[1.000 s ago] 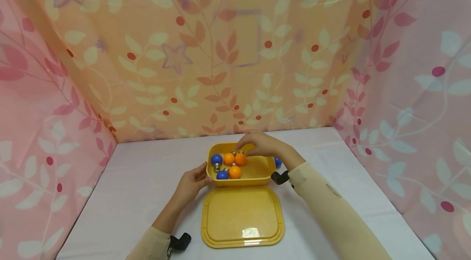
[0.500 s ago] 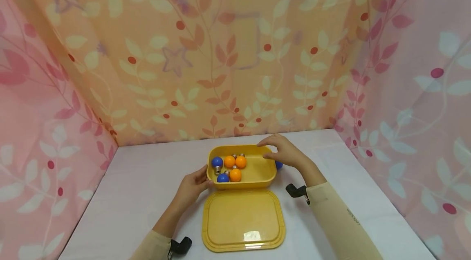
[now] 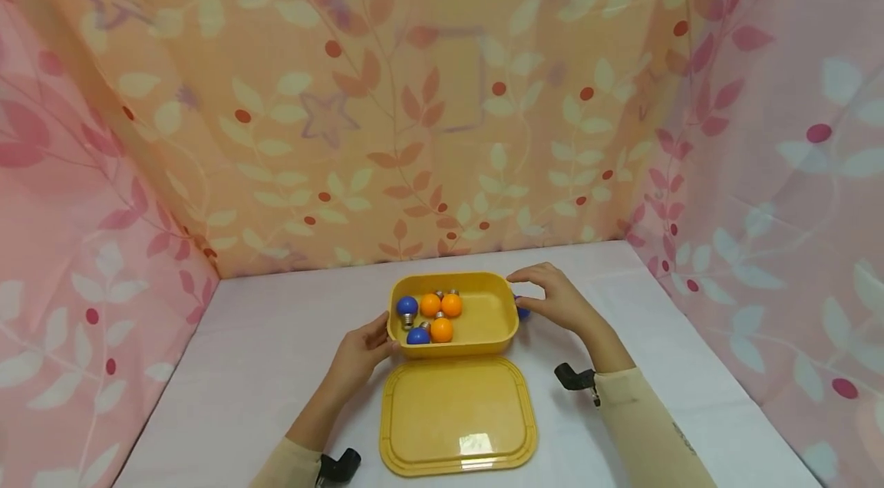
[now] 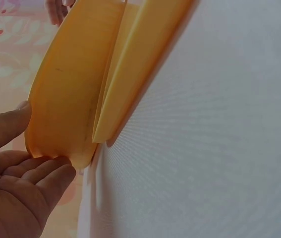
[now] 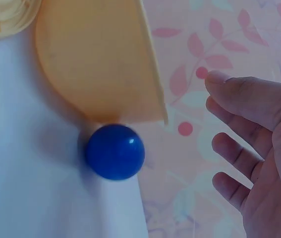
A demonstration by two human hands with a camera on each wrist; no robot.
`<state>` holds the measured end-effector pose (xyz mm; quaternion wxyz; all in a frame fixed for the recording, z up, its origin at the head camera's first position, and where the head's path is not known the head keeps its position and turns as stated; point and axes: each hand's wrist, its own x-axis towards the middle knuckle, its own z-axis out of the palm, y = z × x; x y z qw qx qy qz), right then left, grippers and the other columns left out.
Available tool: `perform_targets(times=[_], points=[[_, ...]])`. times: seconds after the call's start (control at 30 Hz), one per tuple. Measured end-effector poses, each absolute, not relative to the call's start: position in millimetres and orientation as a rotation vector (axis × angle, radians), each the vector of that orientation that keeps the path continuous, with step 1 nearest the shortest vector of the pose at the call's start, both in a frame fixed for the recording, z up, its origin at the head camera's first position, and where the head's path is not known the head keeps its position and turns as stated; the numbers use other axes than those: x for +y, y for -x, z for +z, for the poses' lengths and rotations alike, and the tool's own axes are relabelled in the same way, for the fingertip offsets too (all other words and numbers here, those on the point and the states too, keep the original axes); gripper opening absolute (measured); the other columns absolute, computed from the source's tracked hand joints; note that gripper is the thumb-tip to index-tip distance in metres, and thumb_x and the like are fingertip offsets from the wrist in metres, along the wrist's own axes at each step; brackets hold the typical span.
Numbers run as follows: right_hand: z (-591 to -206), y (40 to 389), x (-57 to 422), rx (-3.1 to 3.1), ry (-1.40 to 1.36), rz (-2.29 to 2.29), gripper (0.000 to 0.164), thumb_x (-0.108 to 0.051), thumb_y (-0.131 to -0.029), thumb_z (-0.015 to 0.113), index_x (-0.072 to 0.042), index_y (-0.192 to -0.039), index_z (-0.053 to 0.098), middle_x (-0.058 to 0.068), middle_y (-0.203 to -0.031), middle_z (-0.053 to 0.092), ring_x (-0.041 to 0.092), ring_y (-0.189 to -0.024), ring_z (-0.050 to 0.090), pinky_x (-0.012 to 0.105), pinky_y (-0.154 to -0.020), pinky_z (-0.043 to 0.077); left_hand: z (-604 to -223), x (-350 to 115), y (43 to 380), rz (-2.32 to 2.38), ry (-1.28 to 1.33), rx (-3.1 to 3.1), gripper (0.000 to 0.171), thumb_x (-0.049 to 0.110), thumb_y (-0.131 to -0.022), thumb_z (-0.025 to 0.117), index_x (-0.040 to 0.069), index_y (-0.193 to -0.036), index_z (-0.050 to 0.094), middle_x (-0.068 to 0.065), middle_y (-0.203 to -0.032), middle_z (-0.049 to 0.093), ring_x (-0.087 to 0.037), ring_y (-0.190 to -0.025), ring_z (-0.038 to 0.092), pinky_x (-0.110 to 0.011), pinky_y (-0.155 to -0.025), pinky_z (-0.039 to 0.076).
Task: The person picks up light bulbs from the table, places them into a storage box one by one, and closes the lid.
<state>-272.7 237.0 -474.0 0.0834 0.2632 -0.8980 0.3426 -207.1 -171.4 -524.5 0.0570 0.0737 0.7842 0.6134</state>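
Pink curtain (image 3: 110, 204): at the far left, thin cloth printed with leaves and round dots.
My left hand (image 3: 355, 357): it comes forward from a beige sleeve (image 3: 290, 461) and curves round the left end of the yellow box, the thumb near the front corner, the fingers against the wall.
Yellow box (image 3: 456, 351): smooth plastic, rectangular with rounded corners; it stands with its opening upward on the white table (image 3: 262, 365), between my two hands.
Blue bulbs (image 3: 407, 305): two, round and glossy with metal screw bases, in the left part of the box.
Orange bulbs (image 3: 441, 330): three, close beside the blue ones, also with metal bases.
Yellow lid (image 3: 459, 415): flat plastic with a ridged border, lying just in front of the box; light shines near its front edge.
Single blue ball (image 3: 522, 311): shiny, outside on the table, by the right end of the box; whether they touch, I cannot tell.
My right hand (image 3: 562, 300): held above this ball, thumb and fingers spread apart, softly bent.
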Motion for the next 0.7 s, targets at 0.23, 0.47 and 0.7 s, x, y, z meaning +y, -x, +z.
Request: perform_targets(times=[0.23,0.47,0.7], points=[[-485.6,270.8,248.7,-2.696,-0.706,1.078,0.041,-0.017,-0.089,0.082,-0.021,-0.128,0.071,-0.002,-0.132,0.067,0.024,-0.126,0.053,0.057,-0.111,0.044,-526.8,-172.8,209.9,1.838,-0.196,2.403,0.071,0.013,-0.093,0.077,0.009,-0.156,0.043,-0.013,-0.153,0.052,-0.027,-0.135,0.057,-0.029,-0.1,0.054],[-502.0,269.7,259.6,-2.696,-0.642,1.117,0.043,-0.016,-0.087,0.083,-0.016,-0.128,0.071,0.003,-0.133,0.067,0.029,-0.129,0.052,0.06,-0.114,0.04,-525.9,-172.1,207.6,1.843,-0.19,2.382,0.073,0.011,-0.093,0.076,0.007,-0.156,0.041,-0.016,-0.152,0.052,-0.028,-0.135,0.057,-0.028,-0.098,0.055],[-516.4,275.7,262.6,-2.704,-0.618,1.146,0.044,-0.018,-0.088,0.083,-0.014,-0.13,0.07,0.006,-0.134,0.066,0.032,-0.126,0.053,0.061,-0.11,0.043,-526.1,-170.8,208.3,1.85,-0.195,2.402,0.073,0.013,-0.093,0.077,0.007,-0.156,0.042,-0.015,-0.153,0.051,-0.028,-0.135,0.056,-0.029,-0.099,0.054]])
